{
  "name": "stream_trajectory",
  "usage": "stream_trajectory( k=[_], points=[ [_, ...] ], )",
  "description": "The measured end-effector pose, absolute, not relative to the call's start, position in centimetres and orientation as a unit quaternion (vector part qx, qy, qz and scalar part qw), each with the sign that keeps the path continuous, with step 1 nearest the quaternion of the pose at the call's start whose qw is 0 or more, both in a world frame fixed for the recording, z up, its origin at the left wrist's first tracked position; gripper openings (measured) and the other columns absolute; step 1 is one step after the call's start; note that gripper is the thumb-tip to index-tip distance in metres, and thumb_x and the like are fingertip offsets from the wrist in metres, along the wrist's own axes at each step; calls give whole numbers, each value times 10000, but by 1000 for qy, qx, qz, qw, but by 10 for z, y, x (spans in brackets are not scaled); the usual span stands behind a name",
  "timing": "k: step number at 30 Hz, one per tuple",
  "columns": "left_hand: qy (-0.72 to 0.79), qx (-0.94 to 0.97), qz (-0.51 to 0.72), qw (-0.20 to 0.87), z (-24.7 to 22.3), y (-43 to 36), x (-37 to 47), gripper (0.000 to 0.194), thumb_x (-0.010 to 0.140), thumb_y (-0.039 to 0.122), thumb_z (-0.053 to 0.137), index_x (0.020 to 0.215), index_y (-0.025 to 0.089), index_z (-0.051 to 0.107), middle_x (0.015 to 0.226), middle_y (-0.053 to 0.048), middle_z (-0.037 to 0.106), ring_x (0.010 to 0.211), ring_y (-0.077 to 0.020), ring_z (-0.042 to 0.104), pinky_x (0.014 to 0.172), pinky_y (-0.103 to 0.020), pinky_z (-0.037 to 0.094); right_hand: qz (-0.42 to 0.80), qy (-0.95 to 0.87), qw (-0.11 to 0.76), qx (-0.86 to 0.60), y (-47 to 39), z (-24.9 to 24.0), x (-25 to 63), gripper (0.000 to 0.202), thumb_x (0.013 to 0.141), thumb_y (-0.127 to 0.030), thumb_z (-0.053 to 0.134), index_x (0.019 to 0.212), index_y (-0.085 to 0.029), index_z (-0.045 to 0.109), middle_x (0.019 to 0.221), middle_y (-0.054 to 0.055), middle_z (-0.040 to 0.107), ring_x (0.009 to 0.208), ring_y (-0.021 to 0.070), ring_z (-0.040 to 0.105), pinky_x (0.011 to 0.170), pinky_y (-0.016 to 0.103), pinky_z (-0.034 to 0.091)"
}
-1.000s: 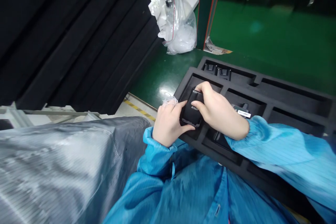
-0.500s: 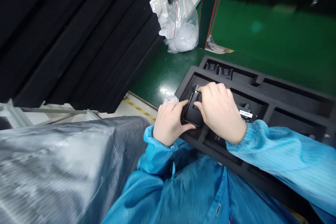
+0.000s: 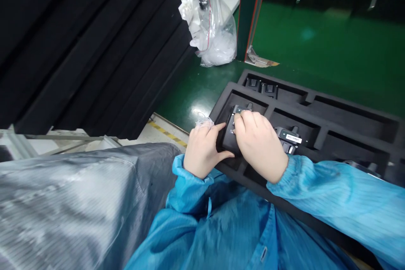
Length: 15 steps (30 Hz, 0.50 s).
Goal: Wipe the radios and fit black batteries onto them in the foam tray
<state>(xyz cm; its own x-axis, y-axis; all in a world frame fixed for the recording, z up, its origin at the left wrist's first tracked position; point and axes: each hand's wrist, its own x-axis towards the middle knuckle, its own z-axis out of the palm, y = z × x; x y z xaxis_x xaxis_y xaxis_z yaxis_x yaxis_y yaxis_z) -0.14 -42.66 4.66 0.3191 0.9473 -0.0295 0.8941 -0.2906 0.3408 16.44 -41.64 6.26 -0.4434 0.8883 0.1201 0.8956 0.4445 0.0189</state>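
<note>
Here, both hands clasp a black device [image 3: 230,131] over a foam tray [image 3: 316,112]: left hand [image 3: 202,149] beside it, right hand [image 3: 257,145] on top.

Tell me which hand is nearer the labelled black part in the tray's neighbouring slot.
Right. The right hand lies just beside the labelled black part; the left hand sits farther away, on the black device.

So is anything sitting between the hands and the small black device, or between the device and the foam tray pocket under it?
Nothing visible. The left hand and right hand both grip the black device directly, over the end pocket of the foam tray. The part of that pocket that shows holds nothing; the rest is hidden by the hands.
</note>
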Motion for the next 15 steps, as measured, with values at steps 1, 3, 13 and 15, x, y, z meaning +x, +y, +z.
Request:
stream_trajectory(
  k=[1, 3, 13, 15],
  points=[
    [577, 798, 88, 150, 46, -427, -1, 772, 650, 580, 709, 1282, 191, 499, 1163, -132, 548, 1068, -311, 507, 887, -423, 404, -30, -850, 48, -523, -417, 64, 165, 320, 908, -140, 338, 1154, -64, 529, 990, 148, 520, 884, 259, 439, 760, 373, 380],
    [578, 798, 86, 149, 46, -426, -1, 774, 647, 591, 705, 1279, 194, 501, 1175, -137, 539, 1060, -310, 509, 881, -423, 407, -6, -854, 53, -518, -419, 67, 167, 340, 891, -117, 343, 1173, -66, 526, 1039, 163, 520, 921, 270, 443, 769, 382, 400],
    [539, 819, 92, 172, 52, -419, -8, 789, 650, 572, 713, 1299, 194, 469, 1008, -85, 533, 997, -267, 509, 881, -390, 418, 90, -838, 133, -522, -429, 96, 186, 491, 864, -153, 453, 1340, -40, 407, 1270, 180, 463, 1195, 287, 385, 1044, 443, 337],
    [529, 819, 110, 192, 57, -416, -12, 801, 664, 586, 693, 1325, 211, 441, 970, -58, 512, 933, -233, 513, 842, -356, 432, 127, -819, 164, -535, -443, 121, 213, 562, 861, -186, 480, 1397, -96, 337, 1369, 142, 391, 1277, 262, 326, 1081, 412, 324]
  ],
)
